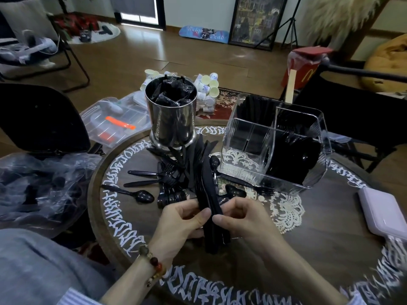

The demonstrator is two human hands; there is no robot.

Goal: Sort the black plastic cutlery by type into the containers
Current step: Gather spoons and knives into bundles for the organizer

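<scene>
Both hands' fingers (203,213) pinch a bundle of black knives (208,194).

We see a round wooden table (319,227) lettered in white around its rim, with a lace doily (286,211) on it and a pale lilac case (383,213) at its right edge. Beyond it paper cups (208,84) lie on a patterned rug (222,106).

The round dark surface (319,227) (white lettering round its rim) carries a loose cutlery pile (176,172), a steel canister (170,115), a clear divided container (273,146), a lace doily (286,210) and a lilac case (383,214).
</scene>
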